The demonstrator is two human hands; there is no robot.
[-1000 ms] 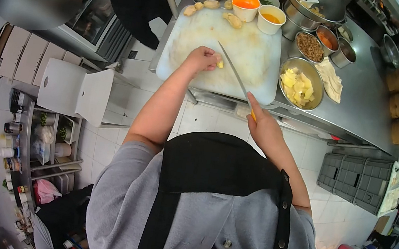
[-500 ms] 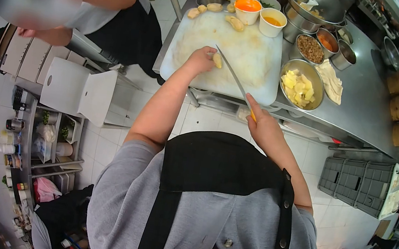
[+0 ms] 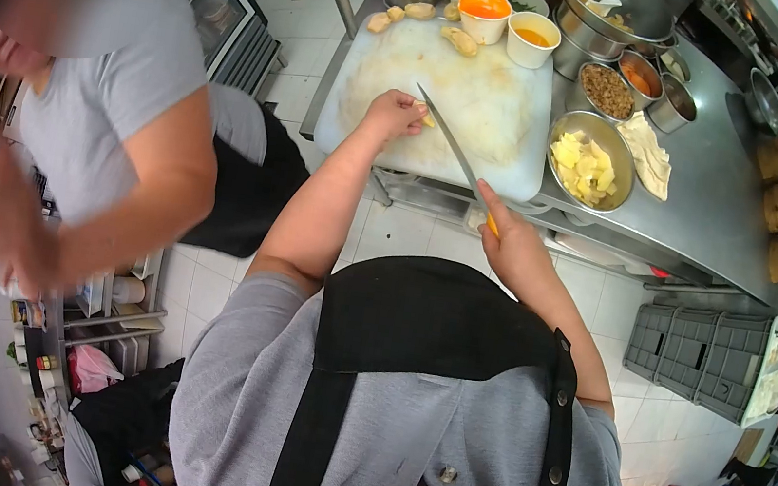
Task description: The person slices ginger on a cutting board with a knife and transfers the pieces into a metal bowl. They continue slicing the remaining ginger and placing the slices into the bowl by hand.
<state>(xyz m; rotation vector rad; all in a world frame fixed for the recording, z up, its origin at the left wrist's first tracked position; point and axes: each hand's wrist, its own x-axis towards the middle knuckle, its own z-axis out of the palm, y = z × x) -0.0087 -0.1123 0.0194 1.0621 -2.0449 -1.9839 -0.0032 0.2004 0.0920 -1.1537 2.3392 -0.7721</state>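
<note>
Over the front part of the white cutting board (image 3: 373, 69), my left hand (image 3: 394, 116) has its fingers closed on a small pale yellow piece (image 3: 428, 121), mostly covered by the fingers. My right hand (image 3: 509, 243) grips the yellow handle of a long knife (image 3: 454, 139). The blade points away and to the left, its tip just beyond the left fingertips. Several knobbly tan pieces (image 3: 458, 41) lie along the board's far edge. A steel bowl (image 3: 626, 169) of pale yellow chunks (image 3: 583, 168) stands right of the board.
White tubs of orange (image 3: 484, 16) and yellow liquid (image 3: 533, 40) stand at the board's far edge. Steel containers (image 3: 607, 91) and a folded cloth-like item (image 3: 647, 157) are at the right. Another person (image 3: 121, 109) stands close on the left. A grey crate (image 3: 694, 357) is below right.
The other person has moved nearer on the left, an arm now blurred and reaching down. My left fingers cover more of the yellow piece. The knife has shifted only slightly.
</note>
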